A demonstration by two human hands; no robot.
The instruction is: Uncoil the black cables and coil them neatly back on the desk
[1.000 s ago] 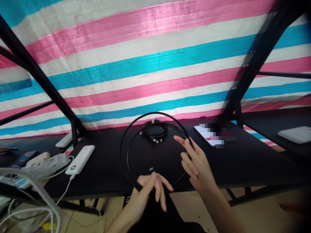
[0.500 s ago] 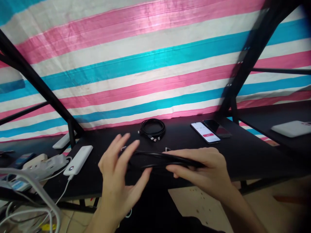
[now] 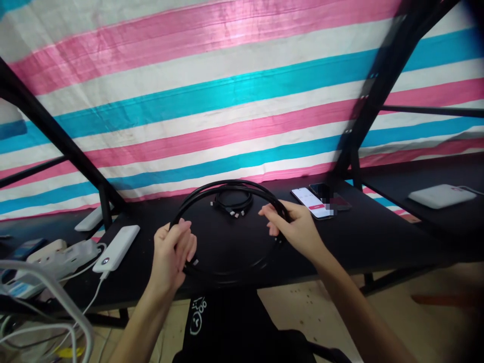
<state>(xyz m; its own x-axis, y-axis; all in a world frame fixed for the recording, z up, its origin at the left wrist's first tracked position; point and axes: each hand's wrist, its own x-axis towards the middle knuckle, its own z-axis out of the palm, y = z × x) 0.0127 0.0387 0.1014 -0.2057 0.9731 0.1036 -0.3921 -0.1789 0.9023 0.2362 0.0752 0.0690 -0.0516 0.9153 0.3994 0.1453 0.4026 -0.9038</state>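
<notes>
I hold a large loop of black cable (image 3: 227, 187) in the air over the black table (image 3: 378, 237). My left hand (image 3: 172, 254) is closed round the loop's left side, fingers wrapped on the cable. My right hand (image 3: 293, 227) pinches the loop's right side. Through the loop I see a smaller coiled black cable (image 3: 231, 201) with white plugs lying flat on the table behind it.
Two phones (image 3: 315, 201) lie to the right of my right hand. A white power bank (image 3: 117, 247) and a power strip (image 3: 56, 259) with white cords sit at left. Another white device (image 3: 438, 195) lies far right. Black frame bars slant on both sides before a striped tarp.
The loop, held flattened edge-on between both hands half a second ago, is now opened out into a wide ring. My left hand has closed round its left side.
</notes>
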